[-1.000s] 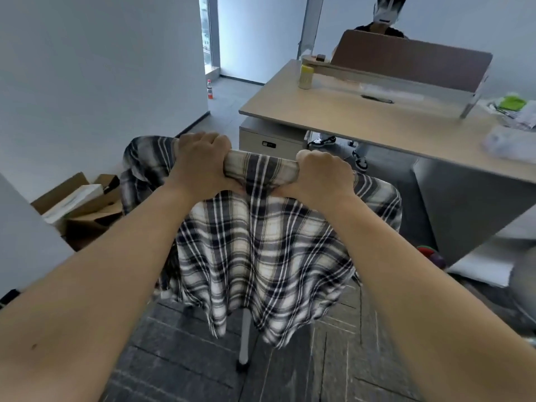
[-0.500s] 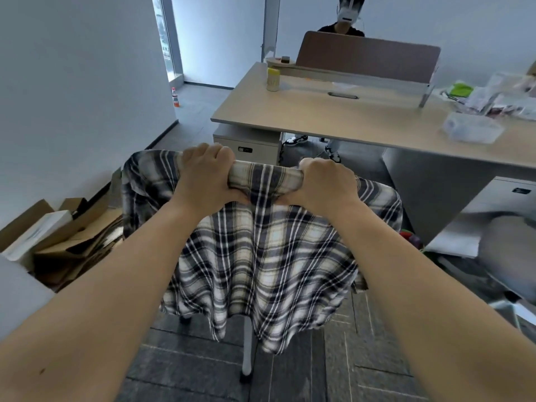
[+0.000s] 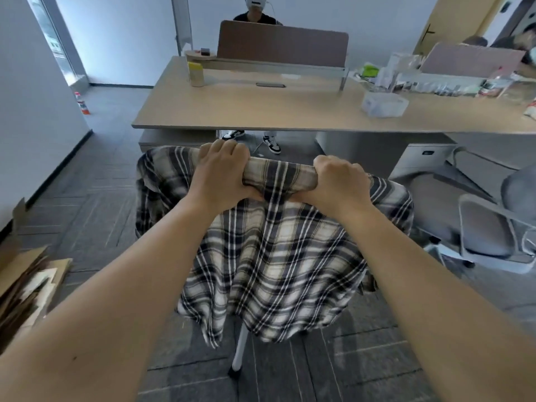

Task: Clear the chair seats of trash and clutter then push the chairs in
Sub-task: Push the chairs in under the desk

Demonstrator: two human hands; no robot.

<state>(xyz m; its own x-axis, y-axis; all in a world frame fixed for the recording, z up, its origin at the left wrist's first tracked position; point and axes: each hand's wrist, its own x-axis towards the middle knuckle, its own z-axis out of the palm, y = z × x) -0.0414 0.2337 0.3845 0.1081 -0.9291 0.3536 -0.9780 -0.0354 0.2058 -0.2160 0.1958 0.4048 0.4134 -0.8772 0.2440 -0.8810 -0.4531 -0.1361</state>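
A chair stands in front of me, its back draped in a black, white and beige plaid shirt [image 3: 269, 265] that hides the backrest and seat. Only a white chair leg [image 3: 240, 352] shows below the cloth. My left hand [image 3: 220, 175] and my right hand [image 3: 339, 184] both grip the top of the chair back through the shirt, side by side. The chair faces the wooden desk [image 3: 261, 111], whose near edge lies just beyond my hands.
A second grey chair [image 3: 487, 236] stands to the right, out from the desk. Flattened cardboard boxes [image 3: 26, 285] lie at the left. A yellow-lidded jar [image 3: 195, 74], a plastic box [image 3: 383, 103] and clutter sit on the desk. A person sits behind the divider [image 3: 281, 43].
Both hands kept their grip while the chair and I turned and moved closer to the desk; the desk edge now lies square ahead and the second chair has come into view.
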